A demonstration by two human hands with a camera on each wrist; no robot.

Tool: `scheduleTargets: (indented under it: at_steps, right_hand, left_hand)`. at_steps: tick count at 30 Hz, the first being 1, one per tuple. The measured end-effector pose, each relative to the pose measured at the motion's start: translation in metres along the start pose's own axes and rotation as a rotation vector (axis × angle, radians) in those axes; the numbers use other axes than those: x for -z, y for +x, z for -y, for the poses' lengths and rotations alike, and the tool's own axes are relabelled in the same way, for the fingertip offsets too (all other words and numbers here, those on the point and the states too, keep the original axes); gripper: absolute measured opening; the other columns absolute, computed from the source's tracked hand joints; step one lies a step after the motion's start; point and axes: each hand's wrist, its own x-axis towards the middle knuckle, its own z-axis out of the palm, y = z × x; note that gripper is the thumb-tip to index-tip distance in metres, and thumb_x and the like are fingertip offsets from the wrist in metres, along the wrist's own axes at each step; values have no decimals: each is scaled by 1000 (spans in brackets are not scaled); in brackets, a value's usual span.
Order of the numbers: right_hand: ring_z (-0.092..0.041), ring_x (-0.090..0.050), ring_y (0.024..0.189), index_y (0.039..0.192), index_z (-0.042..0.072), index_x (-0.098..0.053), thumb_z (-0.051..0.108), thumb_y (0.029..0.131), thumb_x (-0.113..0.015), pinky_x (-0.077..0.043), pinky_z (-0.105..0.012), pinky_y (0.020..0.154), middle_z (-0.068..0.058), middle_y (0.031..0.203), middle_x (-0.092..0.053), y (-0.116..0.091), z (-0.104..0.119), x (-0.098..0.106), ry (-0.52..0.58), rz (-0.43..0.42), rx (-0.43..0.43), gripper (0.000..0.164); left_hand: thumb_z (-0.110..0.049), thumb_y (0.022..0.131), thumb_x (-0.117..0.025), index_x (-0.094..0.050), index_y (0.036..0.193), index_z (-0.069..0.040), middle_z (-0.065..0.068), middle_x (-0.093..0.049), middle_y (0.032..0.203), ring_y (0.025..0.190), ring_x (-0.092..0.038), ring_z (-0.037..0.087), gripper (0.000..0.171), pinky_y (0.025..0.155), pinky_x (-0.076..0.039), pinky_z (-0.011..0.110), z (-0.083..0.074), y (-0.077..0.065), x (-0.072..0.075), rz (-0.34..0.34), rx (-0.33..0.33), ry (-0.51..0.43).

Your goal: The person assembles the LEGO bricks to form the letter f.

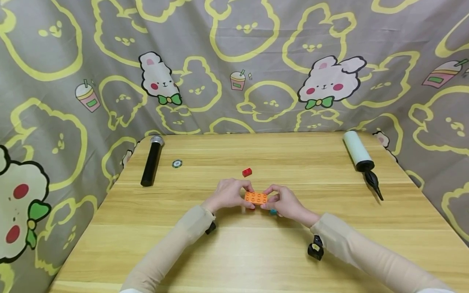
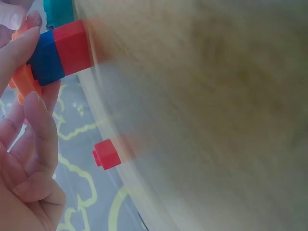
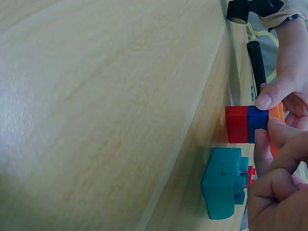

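An orange toy building brick (image 1: pixel 255 198) with two rows of studs is held between both hands. My left hand (image 1: pixel 230 194) pinches its left end, and my right hand (image 1: pixel 288 203) grips the right end between thumb and fingers. In the right wrist view the orange brick lies on top of a blue brick (image 3: pixel 257 124), which is stacked on a red brick (image 3: pixel 237 124) standing on the table. Fingertips of both hands are right at the blue brick's sides. Close by my right hand is a teal brick (image 3: pixel 221 183), partly covered by that hand in the head view.
Beyond the hands sits a small red brick (image 1: pixel 247 172) on the wooden table (image 1: pixel 234 260). A black microphone (image 1: pixel 152 160) and a poker chip (image 1: pixel 177 163) lie at the left. Far right is a pale hand pump (image 1: pixel 358 152) with a black nozzle. A patterned curtain (image 1: pixel 198 40) surrounds the table.
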Motion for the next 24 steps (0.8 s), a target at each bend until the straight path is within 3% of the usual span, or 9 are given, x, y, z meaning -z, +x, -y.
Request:
scheduleTargets:
  at_steps: [9,18,21,24]
  right_hand:
    - [-8,-38,41,111,3,-59,8,83,-74,-33,-20,40,-5,75,-68,-1,3,0,0,2,1,33]
    - [-8,-40,42,112,3,-58,8,83,-73,-34,-20,41,-6,77,-68,-1,3,1,1,-4,-11,33]
    - [-8,-39,41,112,3,-58,8,83,-73,-33,-20,40,-6,76,-68,-1,2,1,2,-1,-6,34]
    - [-8,-37,40,113,3,-58,8,83,-73,-33,-20,40,-9,77,-69,-1,2,1,6,4,1,34]
  left_hand:
    - [-49,69,-81,-66,95,-29,-13,-70,104,68,-47,9,36,64,-33,28,1,0,0,14,19,-12]
    - [-52,70,-80,-65,101,-29,-12,-69,103,63,-41,10,41,56,-29,25,-1,2,3,30,-19,48]
    - [-55,71,-78,-65,105,-29,-12,-69,106,68,-50,10,45,57,-31,24,-1,3,7,60,-45,49]
    - [-54,75,-74,-65,111,-25,-11,-69,110,87,-63,14,47,63,-39,27,1,4,19,75,-64,21]
